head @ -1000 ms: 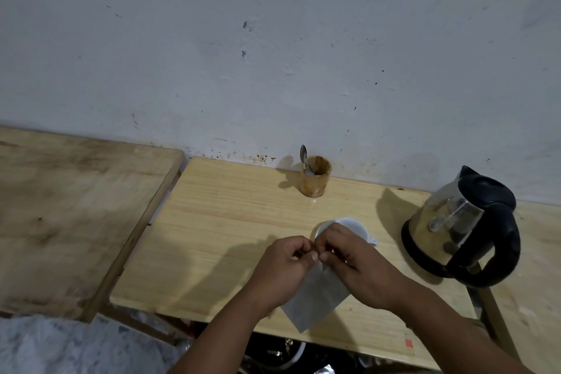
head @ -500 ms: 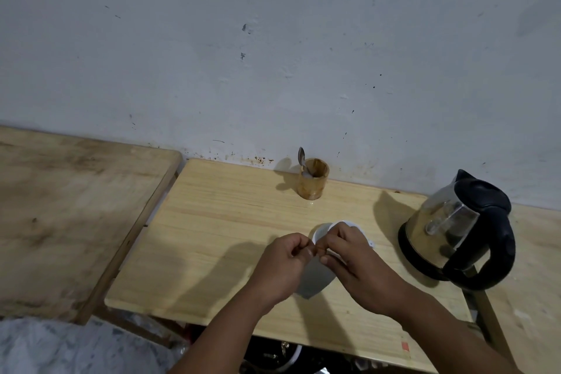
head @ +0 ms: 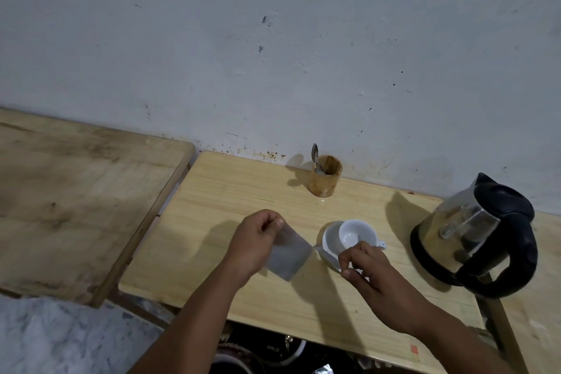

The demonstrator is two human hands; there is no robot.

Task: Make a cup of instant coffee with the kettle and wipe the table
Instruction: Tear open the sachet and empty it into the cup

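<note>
My left hand (head: 256, 241) pinches the top corner of a silver coffee sachet (head: 288, 255), which hangs just above the wooden table (head: 230, 206), left of the cup. My right hand (head: 368, 270) holds a thin torn-off strip of the sachet (head: 326, 255) in front of the cup. The white cup (head: 349, 235) stands on the table, empty as far as I can see. A steel kettle with a black handle (head: 479, 237) sits at the right. A brown cup holding a spoon (head: 324, 174) stands near the wall.
A second, darker wooden table (head: 76, 191) adjoins on the left with a narrow gap between. The white wall (head: 273, 55) runs right behind both tables. Dark clutter shows under the table's front edge (head: 273, 352).
My hands were together on the sachet over the cup. They have pulled apart: the left carries the sachet leftward, the right holds the torn strip. The cup is uncovered.
</note>
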